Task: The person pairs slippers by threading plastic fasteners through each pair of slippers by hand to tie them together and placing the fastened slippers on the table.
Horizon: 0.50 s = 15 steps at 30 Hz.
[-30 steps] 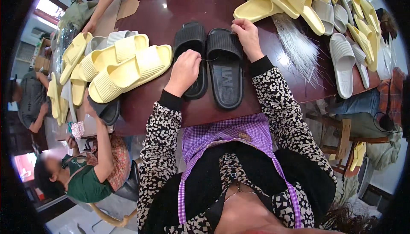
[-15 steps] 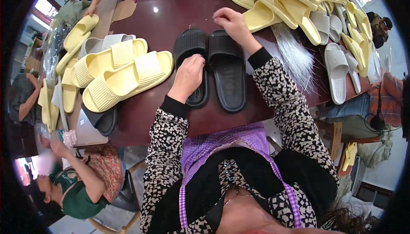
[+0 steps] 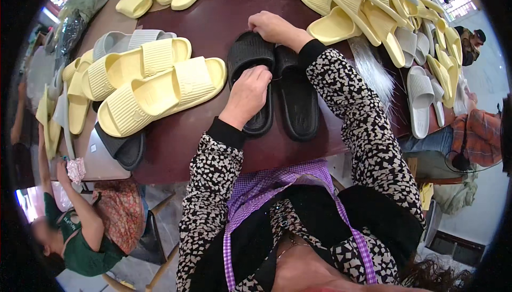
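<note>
Both hands [image 3: 249, 92] [image 3: 272, 25] grip paired black slippers [image 3: 295, 96] on table [image 3: 213, 20]

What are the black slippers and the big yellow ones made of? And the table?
The black slippers look like soft moulded foam or rubber: matte, thick-soled, one piece, with ribbed straps. The yellow slippers seem the same stuff, with fine moulded ridges and a dull finish. The table looks like dark reddish-brown polished wood or laminate, since light glints off it; which one is unclear.
</note>
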Each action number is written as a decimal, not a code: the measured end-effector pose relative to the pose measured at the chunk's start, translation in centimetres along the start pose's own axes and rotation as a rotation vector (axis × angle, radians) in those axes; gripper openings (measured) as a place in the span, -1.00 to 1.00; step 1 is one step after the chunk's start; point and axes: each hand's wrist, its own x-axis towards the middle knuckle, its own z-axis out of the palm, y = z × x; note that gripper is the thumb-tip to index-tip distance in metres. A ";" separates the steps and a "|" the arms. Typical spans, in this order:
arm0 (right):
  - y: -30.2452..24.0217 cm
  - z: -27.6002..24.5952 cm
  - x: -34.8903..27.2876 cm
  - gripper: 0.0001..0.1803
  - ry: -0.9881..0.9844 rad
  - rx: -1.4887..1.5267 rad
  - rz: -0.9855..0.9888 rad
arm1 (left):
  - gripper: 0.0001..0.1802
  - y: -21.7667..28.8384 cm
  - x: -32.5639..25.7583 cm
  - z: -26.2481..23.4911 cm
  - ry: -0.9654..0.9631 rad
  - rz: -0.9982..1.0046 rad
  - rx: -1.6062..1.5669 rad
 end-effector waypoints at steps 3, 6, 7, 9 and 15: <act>0.8 0.1 -0.6 -0.92 0.018 0.000 0.068 | -0.89 -0.3 0.2 0.2 -0.006 -0.011 -0.029; 1.3 0.3 -0.5 -0.90 0.027 0.070 0.103 | -0.90 -0.9 0.2 0.2 -0.005 -0.044 -0.037; 1.3 0.3 -0.2 -0.90 0.030 0.142 0.097 | -0.90 -1.0 0.1 0.2 -0.007 -0.044 -0.042; 1.1 0.4 0.0 -0.89 0.035 0.213 0.094 | -0.90 -1.3 0.0 0.5 -0.012 -0.075 -0.058; 0.2 0.6 0.6 -0.86 -0.094 0.297 -0.044 | -0.90 -1.0 0.1 0.5 -0.012 -0.088 -0.071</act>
